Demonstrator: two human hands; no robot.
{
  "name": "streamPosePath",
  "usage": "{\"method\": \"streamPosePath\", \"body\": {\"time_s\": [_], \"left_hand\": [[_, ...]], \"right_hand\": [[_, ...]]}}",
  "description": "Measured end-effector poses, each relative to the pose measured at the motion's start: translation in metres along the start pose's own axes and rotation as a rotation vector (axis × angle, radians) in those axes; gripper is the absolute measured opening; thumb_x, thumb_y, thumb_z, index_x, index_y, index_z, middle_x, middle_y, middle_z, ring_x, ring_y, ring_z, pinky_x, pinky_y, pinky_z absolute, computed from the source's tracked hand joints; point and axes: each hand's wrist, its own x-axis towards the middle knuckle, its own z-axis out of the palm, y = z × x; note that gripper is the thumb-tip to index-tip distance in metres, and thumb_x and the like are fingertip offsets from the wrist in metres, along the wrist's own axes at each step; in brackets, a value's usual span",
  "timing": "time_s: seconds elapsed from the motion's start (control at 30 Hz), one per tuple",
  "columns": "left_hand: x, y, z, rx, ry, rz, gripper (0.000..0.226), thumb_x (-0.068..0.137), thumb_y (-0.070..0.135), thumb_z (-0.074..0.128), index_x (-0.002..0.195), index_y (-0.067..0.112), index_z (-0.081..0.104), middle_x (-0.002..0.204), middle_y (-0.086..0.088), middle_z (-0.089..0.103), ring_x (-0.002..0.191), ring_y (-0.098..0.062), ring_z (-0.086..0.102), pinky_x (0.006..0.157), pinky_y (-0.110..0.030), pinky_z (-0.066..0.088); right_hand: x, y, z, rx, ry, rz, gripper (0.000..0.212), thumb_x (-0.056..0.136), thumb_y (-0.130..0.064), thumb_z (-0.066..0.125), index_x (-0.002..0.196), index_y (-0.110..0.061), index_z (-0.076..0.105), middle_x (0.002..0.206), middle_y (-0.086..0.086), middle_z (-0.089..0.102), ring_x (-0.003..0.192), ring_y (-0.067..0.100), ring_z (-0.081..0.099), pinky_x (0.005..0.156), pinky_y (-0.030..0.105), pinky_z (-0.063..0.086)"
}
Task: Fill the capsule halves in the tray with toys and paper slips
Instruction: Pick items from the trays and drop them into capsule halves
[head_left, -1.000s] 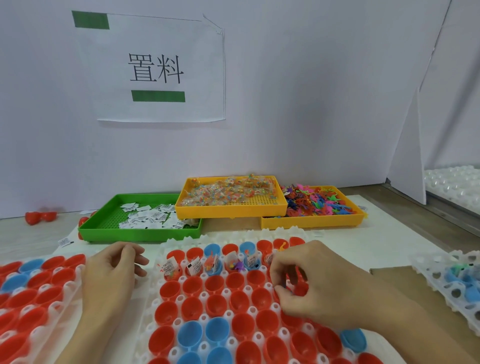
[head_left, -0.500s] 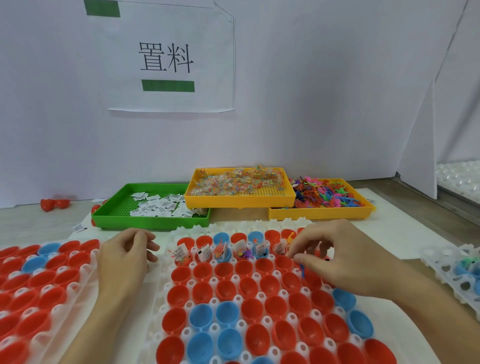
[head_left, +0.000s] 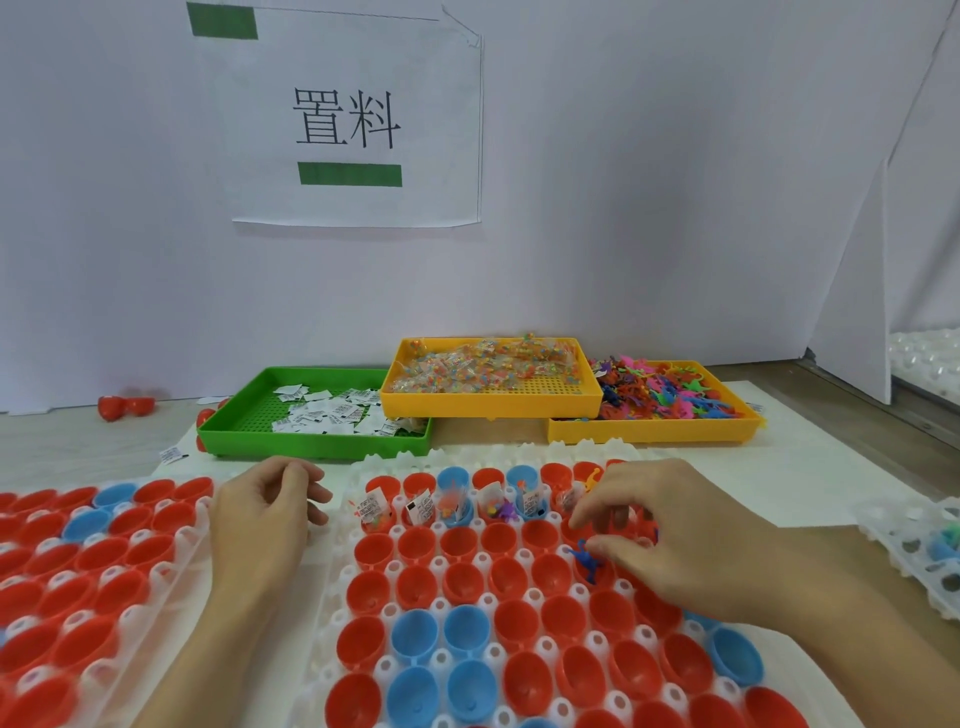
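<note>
Here, a blue toy (head_left: 586, 560) sits in a red capsule half (head_left: 592, 570) just under the right hand's thumb.
The right hand (head_left: 670, 540) hovers over the white tray (head_left: 363, 540), fingers curled; whether it pinches the toy I cannot tell. The left hand (head_left: 260, 525) rests loosely curled, empty, beside the tray. Beyond both hands: green bin (head_left: 311, 441) of paper slips (head_left: 332, 413), two yellow bins (head_left: 488, 408).

1 head-worn view looks forward and down, close over the capsule tray (head_left: 332, 587); the wall stands at 12 o'clock.
</note>
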Motion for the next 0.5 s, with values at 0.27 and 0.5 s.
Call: {"method": "streamPosePath", "body": {"time_s": [0.27,0.5], "left_hand": [[-0.001,0.002,-0.001,0.002,-0.015,-0.004,0.030,0.095,0.004,0.046,0.076,0.011,0.068,0.070,-0.010,0.069,0.060,-0.027,0.063,0.054,-0.033,0.048],[0.002,-0.001,0.000,-0.013,-0.018,-0.018,0.031,0.094,0.003,0.048,0.073,0.013,0.068,0.065,-0.005,0.068,0.055,-0.022,0.062,0.049,-0.028,0.045]], "right_hand": [[0.019,-0.004,-0.008,0.059,0.266,0.043,0.012,0.089,-0.022,0.073,0.097,-0.031,0.076,0.078,-0.021,0.070,0.083,-0.004,0.063,0.070,0.008,0.046],[0.126,0.001,-0.025,-0.028,0.258,0.147,0.015,0.094,-0.021,0.065,0.105,-0.018,0.076,0.095,-0.008,0.072,0.077,-0.001,0.061,0.065,0.006,0.040]]}}
